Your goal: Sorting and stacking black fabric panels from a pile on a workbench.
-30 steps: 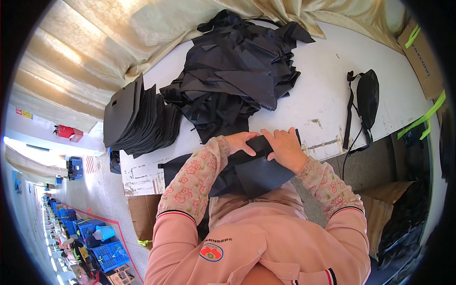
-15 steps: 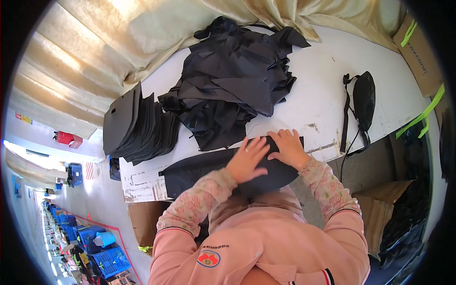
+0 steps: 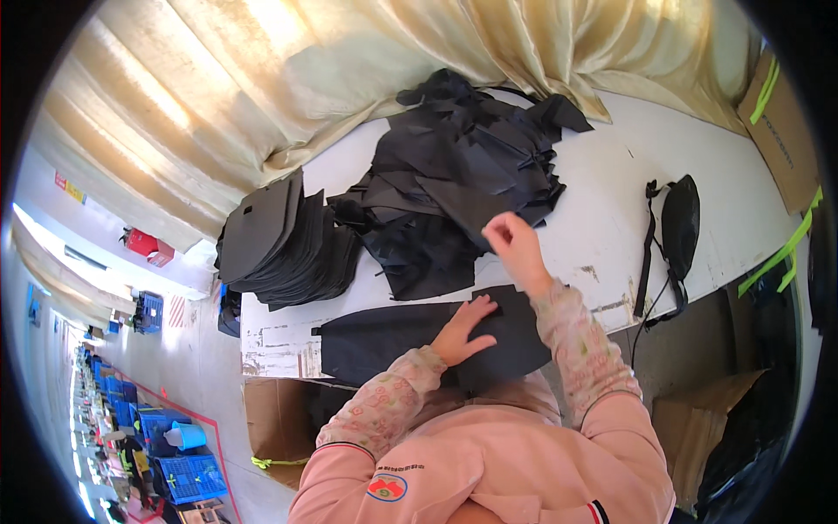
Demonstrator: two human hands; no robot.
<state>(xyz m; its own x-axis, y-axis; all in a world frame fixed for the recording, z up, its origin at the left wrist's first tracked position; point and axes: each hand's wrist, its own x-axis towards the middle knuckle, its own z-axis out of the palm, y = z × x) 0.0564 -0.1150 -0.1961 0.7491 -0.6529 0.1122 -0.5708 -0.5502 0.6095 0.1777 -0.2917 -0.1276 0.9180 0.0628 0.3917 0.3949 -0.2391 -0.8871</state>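
Left hand (image 3: 467,327), open, presses the flat black piece (image 3: 419,336); right hand (image 3: 515,249) pinches fabric at twelve o'clock. I judge the loose black pile (image 3: 463,175) may drag along.

White worktable (image 3: 602,188), surface scuffed (paint worn near front edge). On it: loose heap of black fabric pieces (image 3: 463,192) at centre, neat stack of black panels (image 3: 279,236) at left end, flat black piece (image 3: 393,341) along front edge, black waist bag (image 3: 676,227) at right.

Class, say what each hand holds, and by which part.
Left hand lies flat on the black panel, gripping nothing. Right hand: cannot tell.
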